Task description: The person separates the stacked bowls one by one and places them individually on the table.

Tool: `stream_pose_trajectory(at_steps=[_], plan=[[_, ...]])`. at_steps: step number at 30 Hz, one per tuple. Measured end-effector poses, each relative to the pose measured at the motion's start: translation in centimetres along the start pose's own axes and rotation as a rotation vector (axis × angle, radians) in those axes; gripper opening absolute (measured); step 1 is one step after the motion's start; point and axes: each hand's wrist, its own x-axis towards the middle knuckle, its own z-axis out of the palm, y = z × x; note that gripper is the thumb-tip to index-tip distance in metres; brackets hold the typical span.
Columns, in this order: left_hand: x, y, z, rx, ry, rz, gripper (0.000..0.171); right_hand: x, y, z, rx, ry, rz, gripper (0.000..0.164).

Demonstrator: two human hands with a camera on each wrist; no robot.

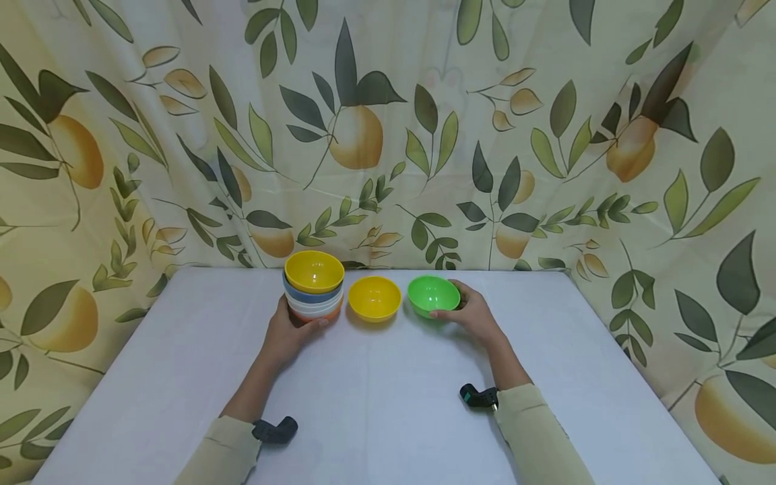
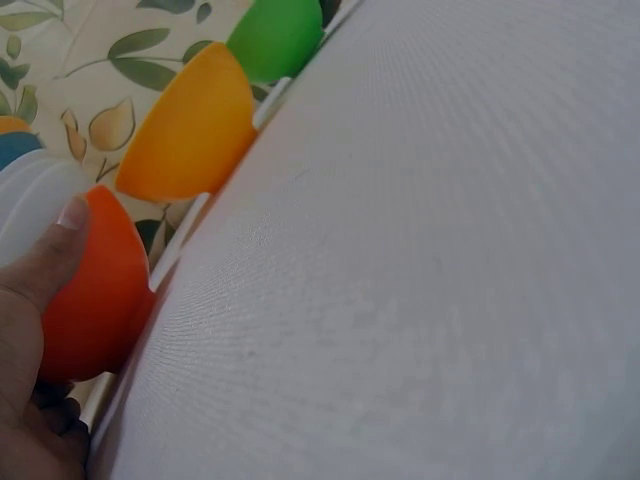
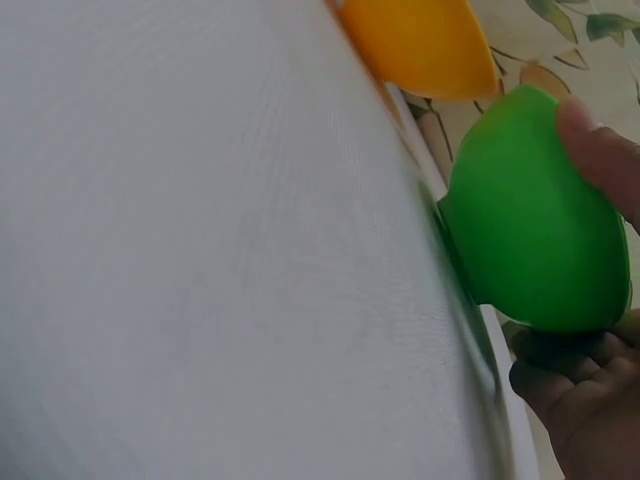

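My left hand [image 1: 291, 333] grips the lower part of a stack of bowls near the table's back edge. From the top, the stack shows a yellow bowl [image 1: 314, 272], a blue bowl [image 1: 312, 295], white bowls [image 1: 315, 310] and an orange bowl [image 2: 100, 290] at the bottom, with my thumb across the orange and white walls. A single yellow bowl [image 1: 374, 300] stands upright just right of the stack. Further right, my right hand [image 1: 475, 315] holds a green bowl [image 1: 433, 296] by its right side, thumb at the front and fingers behind, as the right wrist view shows.
A white cloth covers the table [image 1: 376, 397]. Behind it hangs a curtain [image 1: 388, 135] printed with fruit and leaves. Dark wrist cameras [image 1: 275, 430] are strapped at both sleeves.
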Motion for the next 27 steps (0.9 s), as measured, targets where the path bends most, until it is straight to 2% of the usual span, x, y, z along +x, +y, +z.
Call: stream_pose_trajectory(at_steps=[10,27], plan=[[0.1,-0.2,0.1,0.000,0.000,-0.012,0.116,-0.3,-0.7,-0.1,-0.066,-0.039,0.056,0.116],[0.0,0.1,0.1,0.004,0.002,-0.011,0.114,-0.5,-1.1,-0.1,-0.098,-0.063,0.058,0.112]])
